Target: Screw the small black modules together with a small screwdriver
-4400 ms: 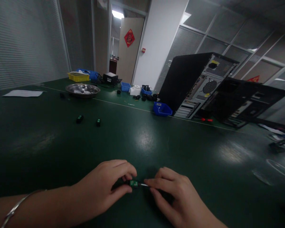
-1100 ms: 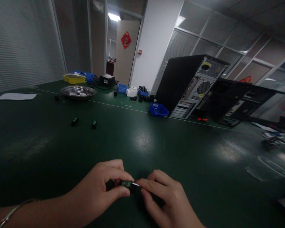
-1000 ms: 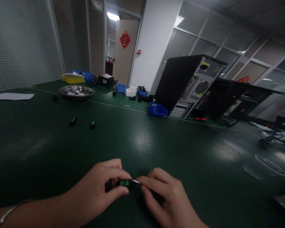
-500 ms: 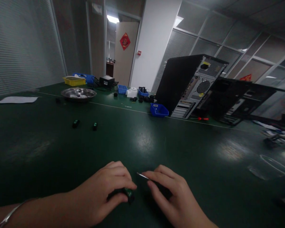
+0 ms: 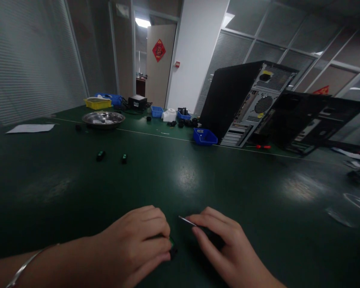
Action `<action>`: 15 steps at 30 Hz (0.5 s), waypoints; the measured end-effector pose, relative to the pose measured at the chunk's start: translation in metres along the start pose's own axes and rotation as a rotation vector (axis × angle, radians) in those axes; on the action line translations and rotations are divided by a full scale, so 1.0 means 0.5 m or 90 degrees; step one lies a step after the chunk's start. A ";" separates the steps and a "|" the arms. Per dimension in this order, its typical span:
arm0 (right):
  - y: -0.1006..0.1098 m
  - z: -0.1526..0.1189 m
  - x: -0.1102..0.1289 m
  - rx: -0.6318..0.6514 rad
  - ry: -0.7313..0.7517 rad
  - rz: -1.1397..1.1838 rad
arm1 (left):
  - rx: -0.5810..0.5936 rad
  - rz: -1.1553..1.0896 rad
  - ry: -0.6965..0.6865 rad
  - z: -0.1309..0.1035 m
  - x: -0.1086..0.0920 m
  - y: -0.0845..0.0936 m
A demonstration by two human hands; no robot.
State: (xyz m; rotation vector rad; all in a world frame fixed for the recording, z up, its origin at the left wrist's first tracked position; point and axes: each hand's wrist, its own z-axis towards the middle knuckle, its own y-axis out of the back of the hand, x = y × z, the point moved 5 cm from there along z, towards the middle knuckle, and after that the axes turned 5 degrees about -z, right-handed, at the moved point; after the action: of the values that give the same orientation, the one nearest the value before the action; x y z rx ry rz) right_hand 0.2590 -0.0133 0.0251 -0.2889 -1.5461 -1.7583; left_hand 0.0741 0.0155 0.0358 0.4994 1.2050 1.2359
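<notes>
My left hand [image 5: 141,244] is closed around a small black part with a green face [image 5: 173,249], low over the green tabletop. Most of that part is hidden by my fingers. Between thumb and forefinger, my right hand [image 5: 220,240] pinches a thin metal tool [image 5: 186,220]; its bare tip points left toward my left hand, without touching it. The rest of the tool is covered by the hand, so its kind does not show. Farther off on the table lie two similar small black parts with green tops, one on the left [image 5: 101,155] and one on the right [image 5: 124,158].
A steel bowl [image 5: 103,125] with small pieces stands at the back left, beside a sheet of paper [image 5: 30,128]. At the back are a blue bin [image 5: 205,138], a black computer tower [image 5: 231,100] and a red-handled screwdriver [image 5: 263,147]. A clear plastic piece [image 5: 339,218] lies at right.
The camera view has shifted slightly, moving the background. My left fingers have curled farther over the black part, hiding more of it. My right hand keeps its pinch on the thin tool.
</notes>
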 end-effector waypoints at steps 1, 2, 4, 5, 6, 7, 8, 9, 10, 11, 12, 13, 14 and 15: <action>0.000 0.000 0.001 0.002 0.000 0.001 | 0.008 0.011 -0.002 0.001 -0.001 -0.001; -0.001 0.000 0.001 0.003 0.002 0.002 | 0.010 0.016 -0.007 0.001 -0.003 -0.002; -0.001 -0.001 0.002 0.003 0.003 0.002 | 0.004 0.017 -0.016 0.002 -0.008 0.000; -0.001 -0.002 0.002 0.001 0.004 0.003 | -0.002 0.017 -0.022 0.003 -0.011 0.002; -0.002 -0.003 0.002 0.001 0.006 0.005 | -0.005 0.018 -0.026 0.004 -0.015 0.004; -0.002 -0.003 0.002 0.000 0.007 0.006 | -0.007 0.021 -0.029 0.004 -0.018 0.005; -0.002 -0.004 0.002 -0.001 0.007 0.008 | -0.005 0.023 -0.033 0.005 -0.022 0.005; -0.002 -0.004 0.002 -0.003 0.007 0.009 | -0.005 0.025 -0.037 0.005 -0.025 0.006; -0.002 -0.004 0.002 -0.004 0.007 0.009 | -0.006 0.026 -0.040 0.006 -0.028 0.005; -0.002 -0.004 0.003 -0.005 0.006 0.009 | -0.006 0.027 -0.036 0.006 -0.028 0.004; -0.002 -0.003 0.003 -0.006 0.006 0.009 | -0.010 0.025 -0.030 0.006 -0.027 0.003; -0.001 -0.002 0.003 -0.006 0.004 0.009 | -0.013 0.022 -0.023 0.006 -0.026 0.002; 0.000 -0.001 0.003 -0.006 0.003 0.008 | -0.014 0.017 -0.015 0.005 -0.025 0.001; 0.000 -0.001 0.002 -0.006 0.001 0.008 | -0.011 0.013 -0.007 0.005 -0.023 -0.001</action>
State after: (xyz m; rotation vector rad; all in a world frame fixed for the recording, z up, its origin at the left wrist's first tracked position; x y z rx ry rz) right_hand 0.2584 -0.0141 0.0257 -0.3005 -1.5330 -1.7563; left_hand 0.0780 0.0058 0.0412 0.5068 1.1821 1.2580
